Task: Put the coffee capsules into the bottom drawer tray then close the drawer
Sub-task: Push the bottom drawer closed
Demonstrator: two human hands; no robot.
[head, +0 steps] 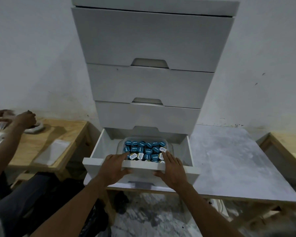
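Now the coffee capsules (pixel 144 151) fill the clear tray (pixel 120 145) inside the open bottom drawer (pixel 140 165), at 6 o'clock of the cabinet (pixel 150 65). Left hand (pixel 114 165) and right hand (pixel 173 168) lie flat, fingers spread, on its front rim — gripping nothing. Rigid and lightly loaded, it should slide easily; push centrally.

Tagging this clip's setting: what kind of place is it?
Probably a makeshift workroom, not a kitchen: a white drawer unit on a grey tabletop, bare plywood tables, a scuffed wall, another person working at the left.

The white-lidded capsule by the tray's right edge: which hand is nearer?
Right. The right hand has fingertips almost touching the white-lidded capsule; the left hand lies across the tray.
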